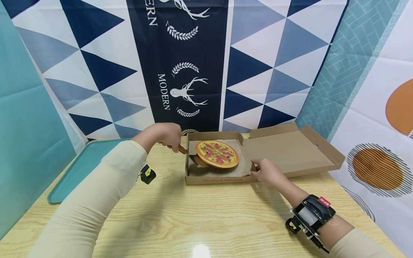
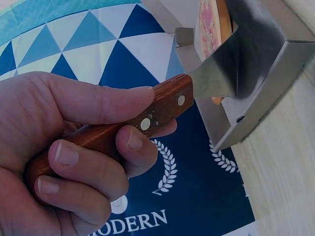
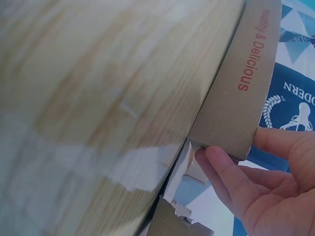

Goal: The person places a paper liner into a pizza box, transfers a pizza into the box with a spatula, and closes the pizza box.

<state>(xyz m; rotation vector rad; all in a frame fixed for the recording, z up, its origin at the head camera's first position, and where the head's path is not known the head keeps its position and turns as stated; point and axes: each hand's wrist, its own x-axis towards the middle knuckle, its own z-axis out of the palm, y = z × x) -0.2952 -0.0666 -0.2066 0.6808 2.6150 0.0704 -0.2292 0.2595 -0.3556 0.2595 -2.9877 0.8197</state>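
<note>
A toy-like pizza [image 1: 217, 154] lies in an open cardboard pizza box [image 1: 222, 180], its near-left side over a metal blade [image 1: 199, 161]. That blade belongs to a spatula, whose wooden handle [image 2: 110, 135] my left hand [image 2: 83, 142] grips, thumb along the top and fingers curled beneath. In the head view the left hand [image 1: 169, 135] is just outside the box's left wall, with the blade reaching in over it. My right hand [image 1: 266, 171] pinches the box's front right corner. The right wrist view shows thumb and fingers of this hand [image 3: 268, 182] on either side of the cardboard.
The box lid [image 1: 290, 148] lies folded open to the right. A teal tray [image 1: 80, 168] stands on the left of the wooden table [image 1: 180, 222]. Patterned cloth [image 1: 109, 64] hangs behind the table.
</note>
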